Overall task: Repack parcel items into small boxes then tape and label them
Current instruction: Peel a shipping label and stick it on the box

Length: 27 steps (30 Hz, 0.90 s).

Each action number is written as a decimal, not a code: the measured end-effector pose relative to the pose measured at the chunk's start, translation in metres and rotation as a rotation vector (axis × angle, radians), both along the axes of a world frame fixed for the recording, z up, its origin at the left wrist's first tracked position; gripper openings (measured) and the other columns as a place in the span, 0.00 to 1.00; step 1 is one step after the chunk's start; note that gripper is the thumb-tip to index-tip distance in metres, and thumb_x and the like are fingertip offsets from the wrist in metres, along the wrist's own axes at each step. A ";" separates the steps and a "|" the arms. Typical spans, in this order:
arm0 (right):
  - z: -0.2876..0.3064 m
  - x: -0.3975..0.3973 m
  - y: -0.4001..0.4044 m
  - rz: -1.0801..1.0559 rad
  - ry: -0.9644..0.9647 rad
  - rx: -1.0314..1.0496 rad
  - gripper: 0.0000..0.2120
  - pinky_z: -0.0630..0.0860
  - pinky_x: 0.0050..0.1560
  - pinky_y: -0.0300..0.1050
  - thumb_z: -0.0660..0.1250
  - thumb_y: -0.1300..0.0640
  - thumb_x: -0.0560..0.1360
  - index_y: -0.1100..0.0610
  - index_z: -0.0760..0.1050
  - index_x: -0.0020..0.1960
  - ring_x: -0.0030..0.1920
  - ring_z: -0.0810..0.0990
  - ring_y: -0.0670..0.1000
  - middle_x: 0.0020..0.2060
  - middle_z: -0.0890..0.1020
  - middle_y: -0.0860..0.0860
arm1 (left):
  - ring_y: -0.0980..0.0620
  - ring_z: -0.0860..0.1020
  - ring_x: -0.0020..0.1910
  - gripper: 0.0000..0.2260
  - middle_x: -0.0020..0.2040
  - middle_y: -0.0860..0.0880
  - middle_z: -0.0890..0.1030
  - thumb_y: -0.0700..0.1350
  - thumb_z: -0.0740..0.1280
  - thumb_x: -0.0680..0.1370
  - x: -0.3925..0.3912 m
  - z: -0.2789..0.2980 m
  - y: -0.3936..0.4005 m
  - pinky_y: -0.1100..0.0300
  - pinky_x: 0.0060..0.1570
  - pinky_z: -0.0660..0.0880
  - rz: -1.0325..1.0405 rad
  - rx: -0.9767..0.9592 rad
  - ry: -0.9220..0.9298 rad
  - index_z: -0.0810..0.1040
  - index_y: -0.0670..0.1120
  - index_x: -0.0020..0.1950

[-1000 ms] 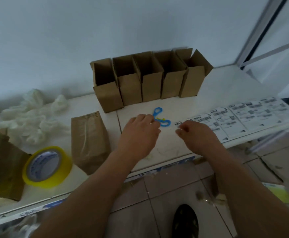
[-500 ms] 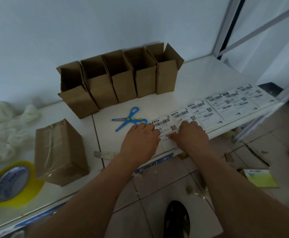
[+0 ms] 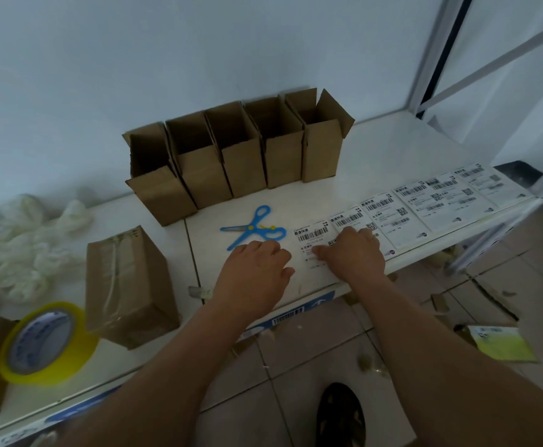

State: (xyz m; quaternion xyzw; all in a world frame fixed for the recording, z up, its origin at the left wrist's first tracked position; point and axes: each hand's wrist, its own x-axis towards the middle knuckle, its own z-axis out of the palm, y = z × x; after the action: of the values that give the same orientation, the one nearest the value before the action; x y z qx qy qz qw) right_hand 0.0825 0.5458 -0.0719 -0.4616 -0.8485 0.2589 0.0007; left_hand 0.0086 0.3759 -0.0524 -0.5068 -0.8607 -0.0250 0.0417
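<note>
- Head view: a strip of shipping labels lay along the front edge of the white table, running from the person's hands out to the right, where its far end reached the table's right edge beside a white metal post.
- The right hand lay palm down on the near, left end of the label strip, fingers spread fairly flat and pressing the paper; whether any fingertip pinched a corner could not be told.
- The left hand rested just left of the label strip, fingers loosely bent on the tabletop and holding nothing, its knuckles nearly touching the right hand's fingertips.
- Blue scissors lay just behind the left hand and left of the strip's near end, blades pointing left, apart from the paper.
- Five open small boxes stood in a touching row behind the scissors, flaps up, with bare tabletop between the row and the label strip.
- A taped box lay on its side well left of the strip, near the table's front edge.
- A yellow tape roll sat left of the taped box, close to the same front edge.
- Crumpled white packing wrap lay behind the tape roll.
- Right of the box row, the tabletop behind the label strip was open.
</note>
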 end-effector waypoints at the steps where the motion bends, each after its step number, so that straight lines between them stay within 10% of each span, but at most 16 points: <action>1: 0.001 -0.001 0.000 -0.009 0.009 -0.011 0.26 0.70 0.60 0.54 0.68 0.39 0.74 0.58 0.72 0.62 0.64 0.70 0.59 0.61 0.72 0.57 | 0.50 0.75 0.58 0.16 0.61 0.52 0.76 0.55 0.55 0.83 -0.001 0.002 -0.003 0.55 0.58 0.68 0.012 -0.004 -0.003 0.75 0.51 0.64; 12: 0.040 -0.006 -0.012 0.003 0.291 -0.120 0.10 0.74 0.46 0.47 0.64 0.49 0.79 0.56 0.77 0.47 0.44 0.78 0.50 0.45 0.81 0.51 | 0.51 0.75 0.59 0.16 0.63 0.53 0.76 0.55 0.55 0.83 -0.010 0.033 -0.039 0.55 0.59 0.69 0.058 0.005 -0.001 0.75 0.52 0.65; 19: 0.081 -0.012 -0.059 -0.063 0.659 -0.432 0.07 0.75 0.33 0.40 0.67 0.51 0.78 0.53 0.79 0.44 0.40 0.82 0.47 0.40 0.83 0.48 | 0.51 0.80 0.38 0.17 0.47 0.51 0.82 0.54 0.55 0.78 -0.019 0.063 -0.087 0.56 0.35 0.76 0.037 0.148 0.033 0.83 0.49 0.49; 27: 0.101 -0.057 -0.131 0.033 0.759 -0.690 0.03 0.81 0.33 0.40 0.70 0.56 0.77 0.55 0.79 0.49 0.37 0.85 0.46 0.42 0.86 0.48 | 0.46 0.80 0.46 0.17 0.54 0.48 0.80 0.55 0.58 0.79 -0.022 0.074 -0.184 0.55 0.41 0.77 0.322 0.314 0.018 0.81 0.46 0.55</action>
State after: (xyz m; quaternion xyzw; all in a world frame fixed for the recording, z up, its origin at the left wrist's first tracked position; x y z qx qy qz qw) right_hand 0.0257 0.4146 0.0293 -0.2949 -0.6608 0.6732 0.1519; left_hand -0.0133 0.1916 0.0212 -0.3504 -0.9156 -0.1472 0.1312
